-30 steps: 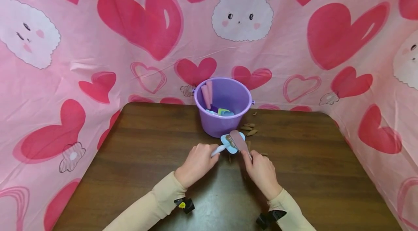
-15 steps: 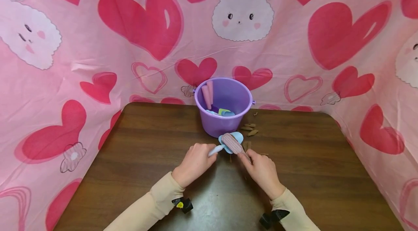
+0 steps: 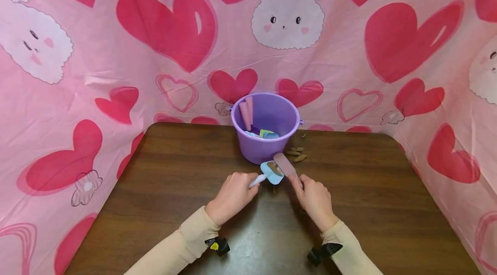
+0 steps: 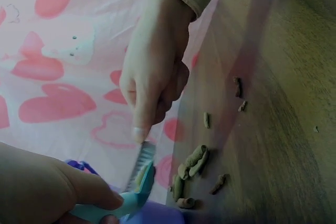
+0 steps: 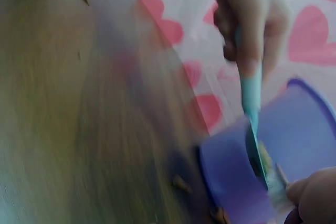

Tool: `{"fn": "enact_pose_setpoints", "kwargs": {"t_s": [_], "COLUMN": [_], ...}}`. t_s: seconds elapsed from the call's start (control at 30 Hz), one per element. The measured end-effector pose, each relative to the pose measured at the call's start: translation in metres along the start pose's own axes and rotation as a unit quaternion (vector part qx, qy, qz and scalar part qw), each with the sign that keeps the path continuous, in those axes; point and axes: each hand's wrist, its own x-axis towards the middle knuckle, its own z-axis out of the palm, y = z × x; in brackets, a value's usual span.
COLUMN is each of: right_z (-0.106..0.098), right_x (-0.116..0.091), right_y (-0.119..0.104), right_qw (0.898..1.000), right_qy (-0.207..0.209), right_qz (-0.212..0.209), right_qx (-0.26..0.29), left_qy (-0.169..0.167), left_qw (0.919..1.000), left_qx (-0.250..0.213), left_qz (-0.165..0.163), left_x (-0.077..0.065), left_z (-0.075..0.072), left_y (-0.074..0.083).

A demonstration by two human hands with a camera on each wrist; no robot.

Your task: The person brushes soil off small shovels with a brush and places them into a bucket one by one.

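My left hand grips the pale handle of a light blue toy shovel, held just in front of a purple bucket. Brown material lies on the shovel's blade. In my right hand is a pink brush, its bristles turned toward the blade. The left wrist view shows the brush bristles right against the shovel. From the right wrist, the shovel blade appears edge-on before the bucket, with the brush mostly hidden by my right hand.
Several curled brown pieces lie on the wooden table right of the bucket. Inside the bucket are pink handles and a green-and-blue item. Pink heart-print cloth hangs behind the table's back edge.
The brush first turned flat over the shovel, covering most of its blade, then tipped back and shifted right, showing the brown material on the blade. Both hands moved only slightly.
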Motion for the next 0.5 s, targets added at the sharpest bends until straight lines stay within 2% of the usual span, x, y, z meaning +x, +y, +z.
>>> {"fn": "enact_pose_setpoints", "kwargs": {"t_s": [0.13, 0.2, 0.33, 0.43, 0.5], "right_z": [-0.005, -0.006, -0.003, 0.001, 0.002], "right_x": [0.003, 0.003, 0.001, -0.003, -0.004], "right_y": [0.008, 0.010, 0.006, -0.001, -0.004], "right_qw": [1.000, 1.000, 0.997, 0.995, 0.994], "right_qy": [0.013, 0.027, 0.043, 0.029, 0.023], "right_qz": [0.010, 0.001, -0.055, -0.099, -0.108], "right_qx": [-0.001, 0.008, 0.018, 0.004, -0.009], "left_qy": [-0.010, -0.009, -0.006, -0.007, -0.008], "left_qw": [0.9999, 0.9999, 1.0000, 1.0000, 0.9999], "left_qx": [-0.005, -0.004, -0.002, -0.003, -0.007], "left_qz": [-0.002, -0.003, -0.004, -0.006, -0.009], "left_x": [-0.001, 0.000, 0.003, 0.004, 0.005], "left_z": [-0.002, -0.004, -0.004, -0.004, -0.003], "left_y": [0.000, -0.001, -0.001, -0.001, -0.001]}}
